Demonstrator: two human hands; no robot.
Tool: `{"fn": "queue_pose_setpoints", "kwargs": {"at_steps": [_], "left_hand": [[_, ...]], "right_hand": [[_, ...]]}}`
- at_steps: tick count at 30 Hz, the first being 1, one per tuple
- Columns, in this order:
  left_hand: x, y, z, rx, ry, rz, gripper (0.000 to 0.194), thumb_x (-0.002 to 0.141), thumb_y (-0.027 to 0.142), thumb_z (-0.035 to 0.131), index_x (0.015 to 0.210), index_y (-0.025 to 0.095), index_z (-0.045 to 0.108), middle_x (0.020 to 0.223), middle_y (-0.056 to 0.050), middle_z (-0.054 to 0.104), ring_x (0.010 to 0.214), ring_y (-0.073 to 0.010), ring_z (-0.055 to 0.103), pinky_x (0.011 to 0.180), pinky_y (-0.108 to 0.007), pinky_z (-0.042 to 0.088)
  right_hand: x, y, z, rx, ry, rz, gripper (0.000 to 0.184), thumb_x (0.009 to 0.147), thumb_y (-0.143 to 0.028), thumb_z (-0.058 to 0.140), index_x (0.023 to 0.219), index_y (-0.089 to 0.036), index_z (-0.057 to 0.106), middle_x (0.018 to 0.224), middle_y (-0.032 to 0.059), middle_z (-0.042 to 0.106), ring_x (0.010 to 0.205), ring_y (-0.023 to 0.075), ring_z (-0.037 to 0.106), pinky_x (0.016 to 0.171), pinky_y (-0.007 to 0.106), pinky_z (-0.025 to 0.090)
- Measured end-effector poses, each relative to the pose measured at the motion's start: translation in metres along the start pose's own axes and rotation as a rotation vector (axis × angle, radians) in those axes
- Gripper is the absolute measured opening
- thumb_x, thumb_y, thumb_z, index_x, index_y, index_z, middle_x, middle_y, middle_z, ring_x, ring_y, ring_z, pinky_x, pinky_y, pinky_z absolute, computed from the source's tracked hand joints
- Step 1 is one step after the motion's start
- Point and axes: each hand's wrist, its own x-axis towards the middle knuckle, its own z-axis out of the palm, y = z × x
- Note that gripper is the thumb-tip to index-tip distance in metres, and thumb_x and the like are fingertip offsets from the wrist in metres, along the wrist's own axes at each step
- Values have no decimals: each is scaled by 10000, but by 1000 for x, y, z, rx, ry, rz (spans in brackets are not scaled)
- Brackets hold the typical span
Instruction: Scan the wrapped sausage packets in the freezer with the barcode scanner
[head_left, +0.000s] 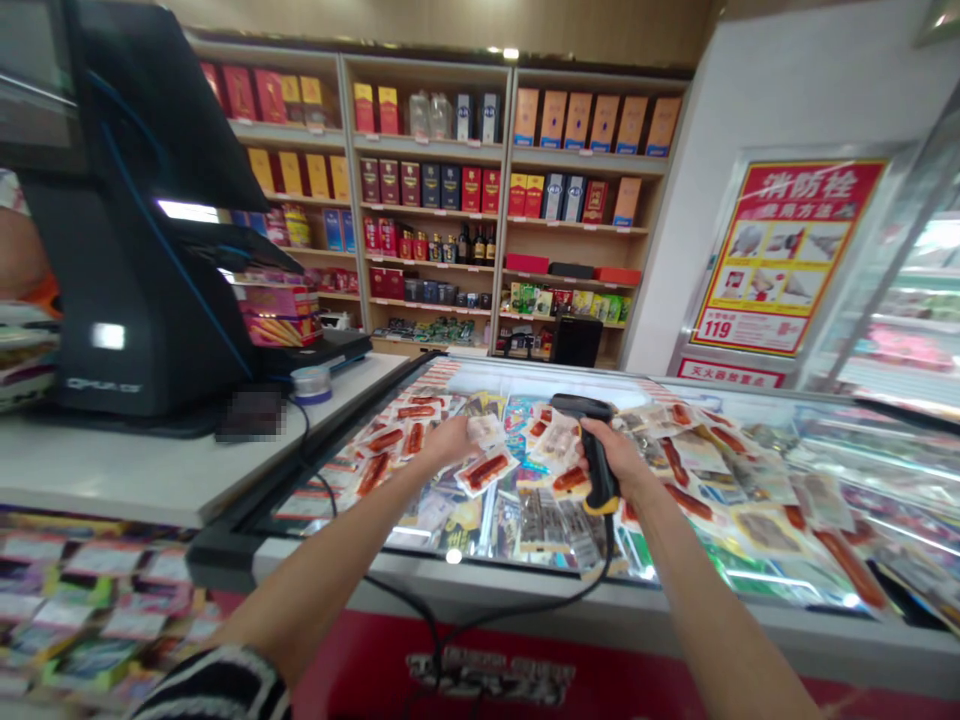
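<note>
My right hand (616, 458) is wrapped round the handle of a black and yellow barcode scanner (582, 406), whose cord runs down toward the front of the freezer. My left hand (450, 442) pinches a small whitish plastic packet (487, 430) above the freezer's glass top. Just below it is a sealed sausage packet (487, 472); whether that one touches my fingers I cannot tell. Between my hands, near the scanner, are more clear packets (556, 440) with reddish sausages. Loose sausage packs (386, 440) are spread to the left, and a pile of packs (697, 465) extends to the right.
A counter (172, 478) at the left carries a black checkout terminal (150, 240) and a roll of tape (311, 383). The scanner's cable (525, 608) loops across the freezer's front edge. Shelves (427, 150) of boxes and bottles stand behind. Part of another person's arm (21, 255) shows at far left.
</note>
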Motion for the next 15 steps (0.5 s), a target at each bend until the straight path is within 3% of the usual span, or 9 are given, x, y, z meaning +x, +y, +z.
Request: {"fn": "queue_pose_setpoints", "kwargs": {"at_steps": [2,4,6,10,13,15], "left_hand": [[-17,2,18,-39,-10,-66,437,476,433,677,813,172,581,819,-140,638,845,-314,570,768,-403,393],[-31,14,38,-90,36,-113,528,575,473,600,996,163,521,1015,-168,585,993,-307,511,813,-374,370],[-39,36,59,-66,67,-110,510,683,412,509,1113,145,451,1192,-201,466,1118,-313,410,898,-414,287],[-32,89,97,-82,39,-181,596,716,386,467,1227,105,344,1344,-218,260,1234,-334,221,961,-473,164],[-19,113,104,-123,-13,-220,641,746,447,400,1269,94,287,1369,-189,223,1252,-299,194,970,-449,185],[-14,110,91,-138,-9,-206,632,772,459,348,1283,96,270,1365,-181,237,1242,-272,234,958,-402,238]], "right_hand": [[1,-3,-9,34,35,8,228,705,-388,521,709,-162,496,477,-32,526,346,82,467,291,179,361],[0,-5,-14,61,50,11,231,702,-393,527,711,-164,494,492,-30,535,355,82,475,290,177,362],[-1,-6,-14,77,53,10,233,697,-395,535,713,-166,493,499,-28,540,359,83,480,291,175,362],[-2,-5,-8,96,27,3,238,688,-392,547,733,-162,504,478,-34,525,348,77,468,295,172,361],[-3,-3,-1,80,16,2,247,683,-398,548,724,-159,504,483,-29,533,355,82,477,302,176,369],[-3,-1,6,62,-6,2,253,682,-404,544,715,-157,503,492,-24,541,359,83,480,300,177,368]]}}
